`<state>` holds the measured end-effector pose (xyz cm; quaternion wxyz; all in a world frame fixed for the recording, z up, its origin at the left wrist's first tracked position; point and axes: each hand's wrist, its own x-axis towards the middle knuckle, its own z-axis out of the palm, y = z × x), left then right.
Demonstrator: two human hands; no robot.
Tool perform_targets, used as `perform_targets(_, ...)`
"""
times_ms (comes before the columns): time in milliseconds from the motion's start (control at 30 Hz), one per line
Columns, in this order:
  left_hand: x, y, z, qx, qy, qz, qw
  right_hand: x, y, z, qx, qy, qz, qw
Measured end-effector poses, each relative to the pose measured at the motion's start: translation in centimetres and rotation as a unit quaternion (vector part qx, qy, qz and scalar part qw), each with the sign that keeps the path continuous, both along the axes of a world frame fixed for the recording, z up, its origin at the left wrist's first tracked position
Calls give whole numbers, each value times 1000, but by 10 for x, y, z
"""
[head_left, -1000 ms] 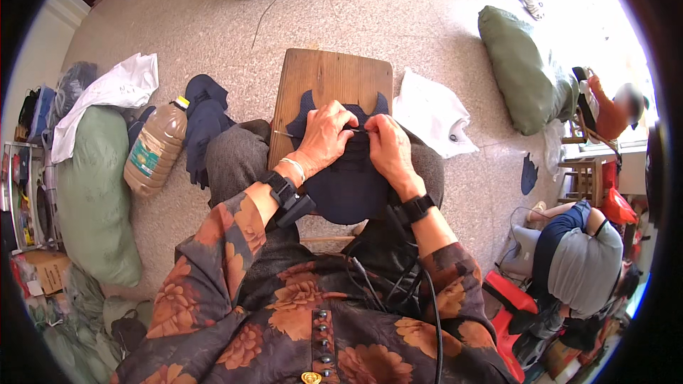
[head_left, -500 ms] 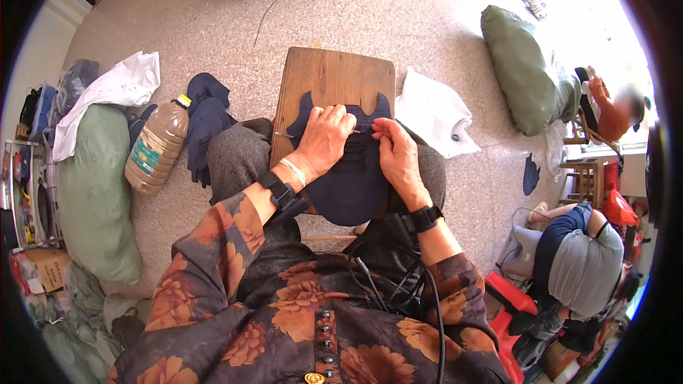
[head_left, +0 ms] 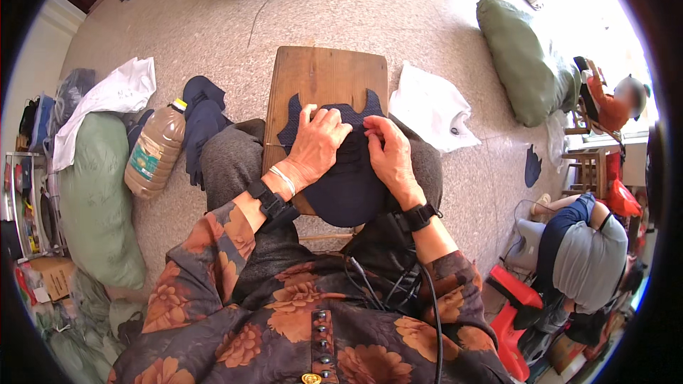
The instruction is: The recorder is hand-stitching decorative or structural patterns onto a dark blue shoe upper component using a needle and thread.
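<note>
A flat dark navy shoe upper [head_left: 347, 195] lies on the wooden board [head_left: 331, 71] over my lap. It has two pointed tips at the far end, a rounded near edge and short slits in its middle. My left hand [head_left: 316, 141] is closed on the upper's far left part, fingers curled and pressed to the fabric. Close by on the right, my right hand [head_left: 391, 156] is closed in a pinch at the upper's far edge. Whatever its fingertips hold is too small to make out.
More navy pieces [head_left: 205, 121] lie on the left beside a large plastic bottle [head_left: 155, 149] and a long green sack [head_left: 99, 199]. To the right are a white bag [head_left: 430, 107], another green sack [head_left: 523, 60], a bent-over person [head_left: 587, 256] and a seated person [head_left: 610, 108].
My right hand has shifted slightly left, and its fingertips now meet the upper's far edge. The thin pale strand that showed between my hands is no longer visible.
</note>
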<state>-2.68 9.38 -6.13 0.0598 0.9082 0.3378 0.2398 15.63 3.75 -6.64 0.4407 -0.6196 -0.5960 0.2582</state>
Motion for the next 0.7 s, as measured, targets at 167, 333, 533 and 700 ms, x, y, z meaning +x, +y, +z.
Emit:
perform_targets(167,-15,8,21,80,43,52,995,1,-3,0,9,3,-7,1000)
perform_targets(333,-24,11,11,-190,-103,78,973,0,-2,-1,14,-30,-5,999)
perform_targets(533,10,1,-9,-104,-106,73,986,2,0,1,4,-3,8,1000)
perform_targets(700,13,3,-14,-128,-74,70,986,1,-2,-2,13,14,-1,1000)
